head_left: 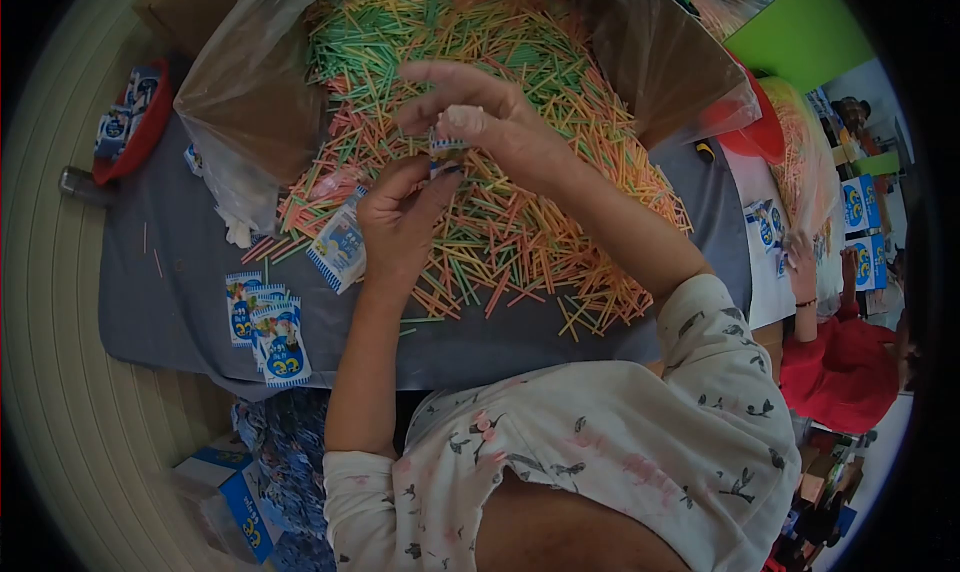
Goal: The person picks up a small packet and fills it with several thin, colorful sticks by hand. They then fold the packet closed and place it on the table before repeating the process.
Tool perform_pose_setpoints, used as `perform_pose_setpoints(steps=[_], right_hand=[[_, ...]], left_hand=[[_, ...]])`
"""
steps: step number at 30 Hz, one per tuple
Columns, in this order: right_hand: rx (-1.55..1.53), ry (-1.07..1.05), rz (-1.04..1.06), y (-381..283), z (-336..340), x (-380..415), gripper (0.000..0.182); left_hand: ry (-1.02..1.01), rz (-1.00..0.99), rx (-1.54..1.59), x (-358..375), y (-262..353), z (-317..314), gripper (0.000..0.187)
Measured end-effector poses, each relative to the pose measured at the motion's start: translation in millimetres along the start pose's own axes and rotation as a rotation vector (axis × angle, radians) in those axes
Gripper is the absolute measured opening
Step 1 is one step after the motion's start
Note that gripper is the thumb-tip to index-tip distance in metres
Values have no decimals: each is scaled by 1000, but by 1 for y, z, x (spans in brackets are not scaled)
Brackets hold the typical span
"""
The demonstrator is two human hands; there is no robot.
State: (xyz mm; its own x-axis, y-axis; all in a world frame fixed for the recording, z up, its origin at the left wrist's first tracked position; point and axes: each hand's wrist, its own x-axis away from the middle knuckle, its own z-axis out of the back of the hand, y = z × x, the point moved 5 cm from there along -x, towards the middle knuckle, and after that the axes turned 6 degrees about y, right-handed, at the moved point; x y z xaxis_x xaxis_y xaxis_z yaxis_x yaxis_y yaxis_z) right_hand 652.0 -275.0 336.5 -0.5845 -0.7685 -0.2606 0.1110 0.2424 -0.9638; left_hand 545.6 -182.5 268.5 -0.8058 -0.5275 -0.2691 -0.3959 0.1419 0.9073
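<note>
My left hand (397,212) is closed, its thumb and fingers pinching a small blue-and-white packet (446,154) over the heap. Just above it is my right hand (500,132), fingers stretched out and apart, with the thumb overlapping the packet's top; white wrapping covers that thumb's tip. Under both hands spreads a big heap of thin green, orange and pink sticks (540,212). Beside my left wrist, another printed packet (340,244) lies at the heap's edge. Several filled-looking packets (278,337) overlap one another on the grey-covered table (170,292), left of my forearm.
Cardboard flaps with clear plastic (255,102) flank the heap. A red bowl of packets (150,122) stands at the far left, by a dark cylinder (85,186). A co-worker in red (840,372) reaches toward packets at right. Below the table sit a printed box (235,497) and many wrappers (290,452).
</note>
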Motion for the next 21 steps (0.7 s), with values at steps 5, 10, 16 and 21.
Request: perform_pose_setpoints(steps=[5,10,16,21], right_hand=[[162,-92,138,-10,-5,-4,47],[333,-146,252,-14,-12,4,45],[484,-222,111,-9,4,21,26],[537,-432,-34,10,-47,42,12]], left_hand=[[-16,-140,19,-11,10,-3,20],[25,-174,-144,-1,10,6,14],[132,-296,-770,79,82,62,5],[377,-199,-1243,141,98,136,6]])
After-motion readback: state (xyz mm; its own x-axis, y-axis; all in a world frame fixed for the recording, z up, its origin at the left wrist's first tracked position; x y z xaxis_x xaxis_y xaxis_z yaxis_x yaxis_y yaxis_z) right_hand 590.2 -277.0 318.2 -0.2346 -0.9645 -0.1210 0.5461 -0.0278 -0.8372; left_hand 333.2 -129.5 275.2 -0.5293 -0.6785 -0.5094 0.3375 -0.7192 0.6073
